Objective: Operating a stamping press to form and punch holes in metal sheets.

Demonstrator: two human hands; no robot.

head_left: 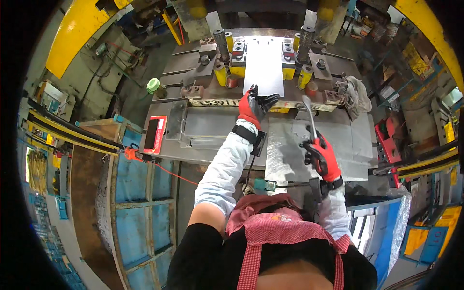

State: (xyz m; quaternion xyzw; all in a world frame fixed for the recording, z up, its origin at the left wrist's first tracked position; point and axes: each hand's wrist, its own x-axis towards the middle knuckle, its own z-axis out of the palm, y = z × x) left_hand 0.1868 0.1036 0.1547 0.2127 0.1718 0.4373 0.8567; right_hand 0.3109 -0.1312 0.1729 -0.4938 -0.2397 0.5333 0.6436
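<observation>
The left hand [253, 105] stretches toward twelve o'clock, fingers pinching the metal sheet [263, 67], while the right hand [321, 155] clamps a curved metal tool [309, 116]; a red rectangular panel [155, 134] lies at nine o'clock.

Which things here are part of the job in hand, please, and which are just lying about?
In hand:
left hand on the metal sheet in the press
right hand gripping a curved tool

Lying about:
rag
green tape roll
red device
stacked plates
</observation>
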